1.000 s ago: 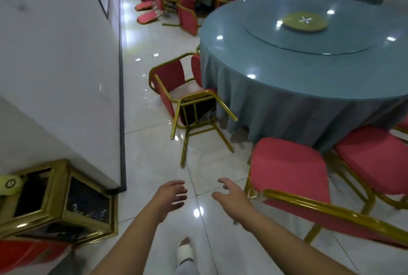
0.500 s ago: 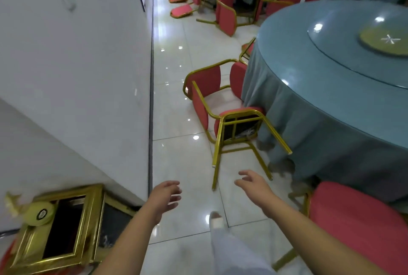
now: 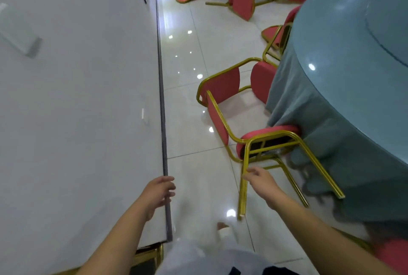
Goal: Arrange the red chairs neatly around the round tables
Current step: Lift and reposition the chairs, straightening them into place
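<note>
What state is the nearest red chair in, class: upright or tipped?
Tipped: the red chair shows its seat's dark underside, and its gold legs point sideways, not down.

One head-worn wide-angle view, pitched forward and down at the floor [image 3: 187,164]. Wall [image 3: 77,98] fills the left; tabletop [image 3: 353,64] cuts the right edge, close.

Toppled chair [image 3: 268,132] on floor [image 3: 194,164]

A plain white wall [image 3: 77,98] runs along the floor's left edge, met by a dark skirting strip [image 3: 163,120]. The floor [image 3: 192,164] is glossy pale tile with thin grout lines, dotted with bright reflected light spots [image 3: 199,76].
</note>
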{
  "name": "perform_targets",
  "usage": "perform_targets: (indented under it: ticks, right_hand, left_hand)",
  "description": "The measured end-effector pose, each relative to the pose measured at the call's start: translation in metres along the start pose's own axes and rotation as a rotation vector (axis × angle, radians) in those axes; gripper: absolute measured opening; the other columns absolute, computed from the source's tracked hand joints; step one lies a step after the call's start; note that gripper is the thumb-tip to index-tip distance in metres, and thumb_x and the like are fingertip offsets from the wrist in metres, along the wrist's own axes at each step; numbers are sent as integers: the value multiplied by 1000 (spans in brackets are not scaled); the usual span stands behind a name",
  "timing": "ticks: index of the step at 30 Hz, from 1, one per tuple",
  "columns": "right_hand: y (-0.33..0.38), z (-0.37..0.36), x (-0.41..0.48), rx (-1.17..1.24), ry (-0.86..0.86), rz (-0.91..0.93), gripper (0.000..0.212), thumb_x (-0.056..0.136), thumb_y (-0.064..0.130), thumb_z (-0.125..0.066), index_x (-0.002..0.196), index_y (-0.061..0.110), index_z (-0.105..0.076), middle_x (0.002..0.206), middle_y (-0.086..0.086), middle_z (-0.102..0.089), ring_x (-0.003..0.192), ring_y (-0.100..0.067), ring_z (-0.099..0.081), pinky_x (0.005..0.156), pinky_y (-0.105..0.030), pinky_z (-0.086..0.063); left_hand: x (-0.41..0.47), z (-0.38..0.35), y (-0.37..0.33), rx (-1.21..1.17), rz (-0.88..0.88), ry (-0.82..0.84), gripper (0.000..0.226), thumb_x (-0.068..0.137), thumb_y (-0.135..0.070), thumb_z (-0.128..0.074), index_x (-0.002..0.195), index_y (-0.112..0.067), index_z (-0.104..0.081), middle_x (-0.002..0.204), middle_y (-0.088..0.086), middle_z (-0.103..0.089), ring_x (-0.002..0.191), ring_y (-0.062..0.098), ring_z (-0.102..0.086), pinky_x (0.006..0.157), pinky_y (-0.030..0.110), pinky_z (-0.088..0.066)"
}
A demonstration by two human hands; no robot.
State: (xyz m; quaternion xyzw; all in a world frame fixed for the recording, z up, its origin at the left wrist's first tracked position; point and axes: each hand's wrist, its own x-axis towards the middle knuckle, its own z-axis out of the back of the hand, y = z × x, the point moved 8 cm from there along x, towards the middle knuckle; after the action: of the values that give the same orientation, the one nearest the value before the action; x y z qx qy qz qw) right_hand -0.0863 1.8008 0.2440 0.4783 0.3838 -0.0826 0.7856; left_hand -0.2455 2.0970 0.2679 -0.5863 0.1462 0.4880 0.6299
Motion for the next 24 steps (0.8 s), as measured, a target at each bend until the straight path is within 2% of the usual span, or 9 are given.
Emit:
perform_targets:
  ticks: [5, 8, 11, 14, 18, 21, 24]
  right_hand:
    - [71, -18, 69, -11, 19, 23, 41, 91, 28, -64, 130, 19, -57, 125, -6, -58, 111, -22, -55, 95, -39, -47]
    - [110, -22, 113, -12, -25, 30, 40, 91, 24, -65, 129, 13, -58, 123, -9, -60, 109, -24, -58, 96, -42, -49]
    - [149, -26, 155, 12, -94, 17, 36, 91, 20, -64, 126, 11, -59, 112, -9, -64, 98, -22, -62, 87, -37, -52]
    - [184, -30, 187, 74, -165, -36, 33, 91, 15, -64, 123, 8, -60, 109, -11, -64, 88, -20, -62, 69, -27, -49]
    - [226, -37, 225, 139, -238, -121, 31, 91, 15, -65, 121, 8, -62, 112, -11, -64, 95, -23, -62, 76, -31, -50]
    - [258, -36, 257, 218, -263, -136, 33, 90, 19, -65, 123, 13, -61, 115, -10, -63, 101, -24, -62, 75, -30, -48]
    - [272, -31, 278, 298, -313, -177, 32, 89, 23, -67, 120, 16, -62, 114, -8, -64, 96, -20, -63, 73, -27, -48]
  left_hand:
    - [72, 11, -62, 21, 23, 46, 24, 89, -11, -62, 111, -18, -67, 92, 5, -71, 77, 17, -67, 69, 31, -54]
    - [125, 14, -107, 61, 21, 83, 24, 88, -10, -62, 109, -19, -67, 94, 4, -72, 80, 19, -66, 75, 34, -55]
    - [185, 15, -159, 88, 3, 138, 22, 89, -9, -62, 108, -19, -68, 96, 6, -71, 82, 21, -67, 77, 34, -54]
    - [247, 16, -216, 139, -15, 194, 22, 90, -8, -61, 109, -17, -67, 98, 10, -69, 82, 22, -65, 76, 34, -53]
    - [318, 12, -287, 319, -14, 265, 21, 88, -12, -61, 107, -20, -66, 101, 8, -69, 85, 20, -66, 71, 31, -55]
    - [366, -1, -341, 447, -33, 326, 21, 89, -15, -61, 109, -19, -65, 104, 9, -67, 90, 21, -65, 72, 32, -54]
    - [396, -18, -379, 592, -37, 363, 22, 89, -15, -61, 110, -18, -64, 105, 9, -66, 89, 21, -64, 71, 31, -53]
